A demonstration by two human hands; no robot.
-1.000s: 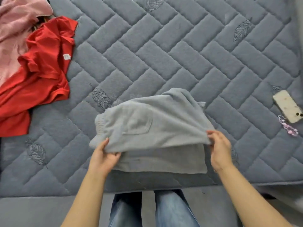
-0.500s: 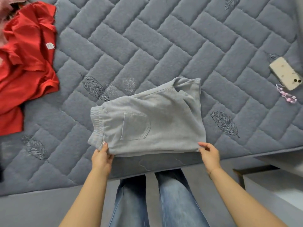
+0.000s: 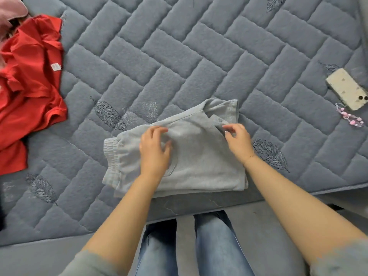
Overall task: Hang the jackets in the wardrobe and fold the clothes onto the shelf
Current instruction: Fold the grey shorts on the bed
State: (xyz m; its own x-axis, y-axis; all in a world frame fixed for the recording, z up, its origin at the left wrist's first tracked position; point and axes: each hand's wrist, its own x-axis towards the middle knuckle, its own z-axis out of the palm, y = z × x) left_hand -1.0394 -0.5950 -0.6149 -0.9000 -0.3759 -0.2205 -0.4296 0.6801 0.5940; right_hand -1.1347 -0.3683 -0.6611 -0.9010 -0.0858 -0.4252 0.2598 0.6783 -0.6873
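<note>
The grey sweatpants [image 3: 199, 156] lie folded into a rough rectangle near the front edge of the bed [image 3: 199, 56], just above the person's knees. The ribbed elastic waistband sits at the left end, a patch pocket shows on the upper layer under the left wrist, and a stitched hem pokes out at the far right corner, where the layers overlap unevenly. A lower layer peeks out along the near edge.

The left hand [image 3: 154, 148] rests on top of the fabric over the pocket, fingers spread and lightly bent, holding nothing. The right hand [image 3: 237, 140] hovers at the upper right part of the fold, fingers loosely curled towards the loose corner; whether they pinch the cloth cannot be told.

Half a second ago both hands were at the near edge of the garment, pinching its two lower corners as it was laid down; they have since let go and moved up onto the top of it. A second ago the top layer was lifted and billowing; it now lies flat on the quilt.

To the left, a crumpled red shirt [image 3: 29, 86] with a white label lies well apart from the sweatpants, and a pink garment [image 3: 11, 8] shows at the top left corner. Far right, a phone [image 3: 347, 88] in a pale case lies on the quilt with a pink bead strap [image 3: 350, 117] trailing beside it. Blue jeans [image 3: 211, 244] cover the person's legs below the bed edge.
</note>
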